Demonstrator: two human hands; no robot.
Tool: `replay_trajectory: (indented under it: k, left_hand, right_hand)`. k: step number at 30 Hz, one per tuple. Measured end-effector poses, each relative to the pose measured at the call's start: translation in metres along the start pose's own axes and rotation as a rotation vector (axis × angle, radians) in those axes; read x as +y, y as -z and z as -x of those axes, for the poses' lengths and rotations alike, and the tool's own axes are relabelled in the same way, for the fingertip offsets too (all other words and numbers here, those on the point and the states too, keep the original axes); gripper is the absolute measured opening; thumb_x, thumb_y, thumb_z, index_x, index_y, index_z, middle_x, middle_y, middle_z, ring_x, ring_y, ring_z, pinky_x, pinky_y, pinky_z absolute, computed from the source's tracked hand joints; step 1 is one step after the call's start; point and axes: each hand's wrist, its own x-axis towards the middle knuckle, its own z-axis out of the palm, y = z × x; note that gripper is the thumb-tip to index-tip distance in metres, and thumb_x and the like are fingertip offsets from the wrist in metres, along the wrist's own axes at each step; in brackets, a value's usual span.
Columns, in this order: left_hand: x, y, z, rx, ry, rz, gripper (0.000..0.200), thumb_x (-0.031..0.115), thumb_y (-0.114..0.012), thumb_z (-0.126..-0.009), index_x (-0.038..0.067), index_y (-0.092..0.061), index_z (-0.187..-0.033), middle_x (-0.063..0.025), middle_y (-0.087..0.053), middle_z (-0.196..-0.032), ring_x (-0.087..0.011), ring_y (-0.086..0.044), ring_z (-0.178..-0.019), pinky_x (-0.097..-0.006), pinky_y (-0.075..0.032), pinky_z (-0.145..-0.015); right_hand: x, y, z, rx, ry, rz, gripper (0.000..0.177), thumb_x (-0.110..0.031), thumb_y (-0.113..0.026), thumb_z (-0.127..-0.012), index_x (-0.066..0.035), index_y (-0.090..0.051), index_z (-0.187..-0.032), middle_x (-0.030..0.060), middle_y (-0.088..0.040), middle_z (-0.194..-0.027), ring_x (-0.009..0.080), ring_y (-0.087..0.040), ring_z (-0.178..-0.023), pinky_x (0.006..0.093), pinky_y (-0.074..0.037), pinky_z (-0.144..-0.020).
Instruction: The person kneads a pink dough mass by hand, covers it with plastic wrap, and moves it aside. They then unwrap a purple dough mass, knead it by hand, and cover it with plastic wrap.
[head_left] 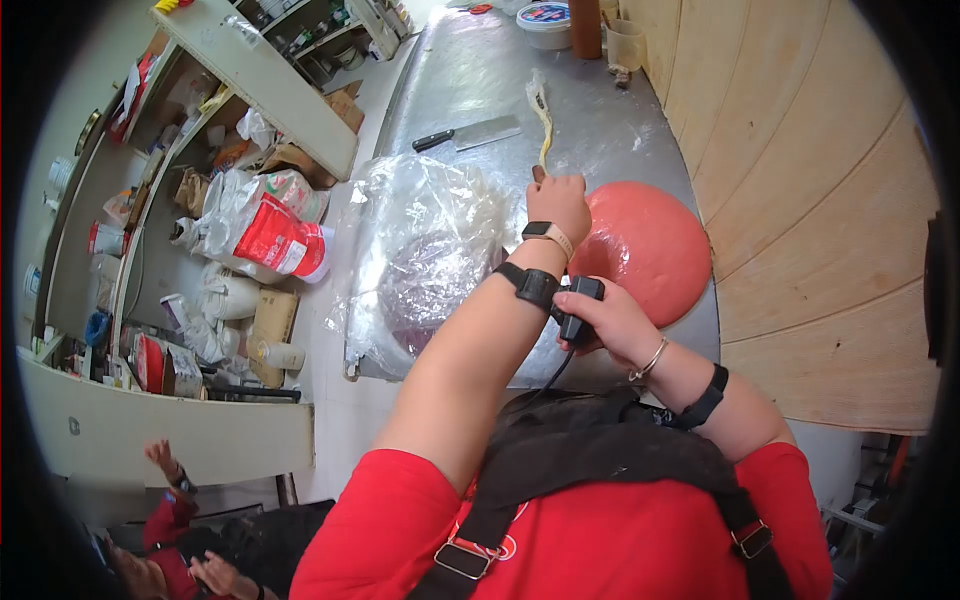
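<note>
My left hand (562,212), with a watch at its wrist, is closed round a short brown handle (539,173) near the middle of the metal table (440,80). A pale yellow strip (545,125) runs up the table from there. Just below, my right hand (622,322) grips a small black device (580,310) with a cable, close to the left wrist. Right of both hands sits a large, smooth, pink-red mound (655,245). To their left, clear plastic (415,215) covers something purplish. A cleaver (485,133) with a black handle lies beyond the plastic.
A white tub (545,25), a brown cylinder (585,28) and a clear cup (625,45) stand at the far end. A wooden panel (790,200) borders the right side. Shelves with bags and a red-and-white bucket (280,240) are left. Another person (175,540) is at lower left.
</note>
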Motion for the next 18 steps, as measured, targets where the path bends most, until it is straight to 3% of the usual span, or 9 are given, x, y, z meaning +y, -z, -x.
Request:
replay_trajectory:
  k: [5, 7, 9, 10, 13, 14, 17, 18]
  left_hand:
    - [-0.022, -0.029, 0.019, -0.208, -0.446, -0.436, 0.018, 0.023, -0.057, -0.078, 0.012, -0.062, -0.092, -0.0033, -0.065, -0.087, -0.0192, -0.06, -0.09, -0.044, -0.038, -0.088]
    - [-0.015, -0.011, 0.02, -0.273, -0.723, -0.582, 0.025, 0.028, -0.053, -0.082, 0.011, -0.065, -0.097, -0.0077, -0.067, -0.088, -0.0215, -0.062, -0.085, -0.0417, -0.039, -0.087]
    - [-0.008, 0.003, 0.024, -0.352, -0.81, -0.68, 0.026, 0.029, -0.055, -0.081, 0.011, -0.065, -0.096, -0.0088, -0.067, -0.088, -0.0214, -0.063, -0.083, -0.0403, -0.041, -0.085]
    - [-0.004, 0.009, 0.026, -0.389, -0.816, -0.723, 0.026, 0.03, -0.056, -0.081, 0.011, -0.065, -0.096, -0.0093, -0.067, -0.088, -0.0214, -0.064, -0.082, -0.0397, -0.042, -0.084]
    - [0.007, 0.018, 0.027, -0.515, -0.715, -0.82, 0.028, 0.032, -0.058, -0.079, 0.01, -0.064, -0.095, -0.0109, -0.067, -0.088, -0.0213, -0.065, -0.078, -0.0376, -0.045, -0.081]
    - [0.01, 0.021, 0.026, -0.549, -0.659, -0.834, 0.029, 0.033, -0.059, -0.079, 0.01, -0.064, -0.095, -0.0114, -0.067, -0.088, -0.0213, -0.065, -0.077, -0.0369, -0.046, -0.08]
    - [0.011, 0.03, 0.017, -0.571, -0.403, -0.713, 0.031, 0.036, -0.062, -0.078, 0.01, -0.064, -0.094, -0.0129, -0.067, -0.087, -0.0212, -0.066, -0.074, -0.0348, -0.049, -0.077]
    - [0.005, 0.031, 0.011, -0.52, -0.28, -0.548, 0.032, 0.037, -0.063, -0.077, 0.009, -0.064, -0.094, -0.0135, -0.067, -0.087, -0.0212, -0.066, -0.073, -0.0342, -0.05, -0.076]
  right_hand:
    - [-0.001, 0.005, -0.014, -0.049, -0.161, -0.021, 0.026, -0.036, -0.06, -0.085, -0.011, -0.054, -0.088, 0.0042, -0.061, -0.066, 0.0108, -0.06, -0.056, 0.0207, -0.043, -0.046]
    - [-0.01, 0.008, -0.022, -0.088, -0.224, -0.05, 0.03, -0.041, -0.059, -0.084, -0.011, -0.056, -0.088, 0.0042, -0.061, -0.065, 0.0087, -0.058, -0.053, 0.0189, -0.04, -0.042]
    - [-0.029, 0.0, -0.022, -0.037, -0.323, -0.085, 0.033, -0.044, -0.059, -0.085, -0.011, -0.057, -0.088, 0.0045, -0.062, -0.065, 0.0064, -0.057, -0.049, 0.0175, -0.042, -0.04]
    - [-0.034, -0.001, -0.025, -0.159, -0.304, -0.007, 0.036, -0.046, -0.059, -0.085, -0.01, -0.058, -0.089, 0.0042, -0.063, -0.065, 0.005, -0.056, -0.047, 0.016, -0.045, -0.04]
    - [-0.046, -0.011, -0.032, -0.153, -0.339, -0.009, 0.039, -0.047, -0.059, -0.085, -0.009, -0.058, -0.089, 0.0042, -0.063, -0.065, 0.0058, -0.056, -0.046, 0.016, -0.047, -0.04]
    - [-0.051, -0.016, -0.034, -0.07, -0.312, -0.07, 0.038, -0.043, -0.056, -0.089, -0.005, -0.058, -0.085, 0.0093, -0.064, -0.063, 0.0092, -0.058, -0.043, 0.0169, -0.049, -0.037]
    - [-0.056, -0.025, -0.023, -0.104, -0.029, 0.047, 0.038, -0.043, -0.054, -0.09, -0.005, -0.057, -0.086, 0.009, -0.063, -0.063, 0.0103, -0.06, -0.047, 0.0174, -0.049, -0.04]
    - [-0.06, -0.026, -0.015, -0.091, 0.003, -0.013, 0.032, -0.036, -0.052, -0.092, -0.005, -0.058, -0.085, 0.0092, -0.063, -0.065, 0.0122, -0.062, -0.049, 0.02, -0.05, -0.044]
